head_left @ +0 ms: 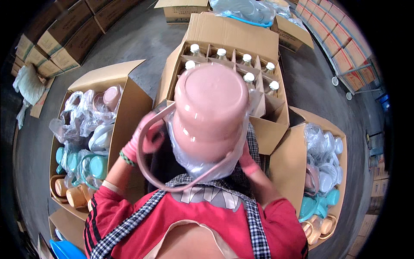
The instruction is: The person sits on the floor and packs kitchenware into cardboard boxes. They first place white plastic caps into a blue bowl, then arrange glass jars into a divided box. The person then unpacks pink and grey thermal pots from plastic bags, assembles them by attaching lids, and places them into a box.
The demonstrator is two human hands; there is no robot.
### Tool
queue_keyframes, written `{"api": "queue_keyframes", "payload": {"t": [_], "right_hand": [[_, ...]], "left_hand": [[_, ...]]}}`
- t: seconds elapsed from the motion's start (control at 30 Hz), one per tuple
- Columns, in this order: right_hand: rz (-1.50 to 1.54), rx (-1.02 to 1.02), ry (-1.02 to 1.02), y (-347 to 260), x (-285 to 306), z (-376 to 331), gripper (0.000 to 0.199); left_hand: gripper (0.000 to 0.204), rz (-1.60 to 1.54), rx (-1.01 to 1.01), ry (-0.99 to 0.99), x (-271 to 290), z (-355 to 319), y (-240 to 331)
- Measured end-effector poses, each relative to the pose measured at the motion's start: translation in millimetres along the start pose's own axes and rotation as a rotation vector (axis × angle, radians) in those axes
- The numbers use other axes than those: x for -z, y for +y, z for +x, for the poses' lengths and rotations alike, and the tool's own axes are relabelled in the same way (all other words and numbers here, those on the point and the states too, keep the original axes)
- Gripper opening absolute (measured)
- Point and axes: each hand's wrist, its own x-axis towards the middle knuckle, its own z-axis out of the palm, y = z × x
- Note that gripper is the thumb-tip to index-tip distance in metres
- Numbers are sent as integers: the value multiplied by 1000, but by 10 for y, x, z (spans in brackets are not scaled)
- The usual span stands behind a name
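A glossy pink plastic vessel (211, 99) with a round flat base facing up stands upside down in front of my chest. Its long curved pink handle (144, 170) loops out to the left and toward me. A clear plastic bag (183, 157) wraps its lower part. Beside it on the left is my left hand (148, 136) in a pink glove, behind the handle; its fingers look bent but are smeared by motion. My right hand (248, 162), also in a pink glove, is at the vessel's right side against the bag, with its fingers hidden.
Ahead, an open carton (278, 114) with cardboard dividers holds several clear bottles with white caps (246, 57). Open cartons at left (133, 103) and right (286, 159) hold pink, white, teal and tan plasticware, some bagged. Stacked cartons (64, 34) and a loaded trolley (362, 71) stand farther off.
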Motion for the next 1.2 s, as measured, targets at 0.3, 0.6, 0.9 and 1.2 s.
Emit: {"api": "queue_keyframes", "payload": {"t": [0.3, 0.6, 0.9, 1.2], "right_hand": [[188, -421, -50, -1043, -76, -378, 36], [-150, 85, -204, -882, 202, -549, 48], [741, -100, 149, -1350, 231, -418, 30], [360, 239, 608, -2142, 1072, -552, 28]], "left_hand": [[40, -292, 430, 71, -304, 1209, -944], [36, -291, 354, -100, -692, 2082, -1093], [31, -418, 345, -165, -480, 2174, -1122], [37, -73, 101, 54, 123, 1508, -260]]}}
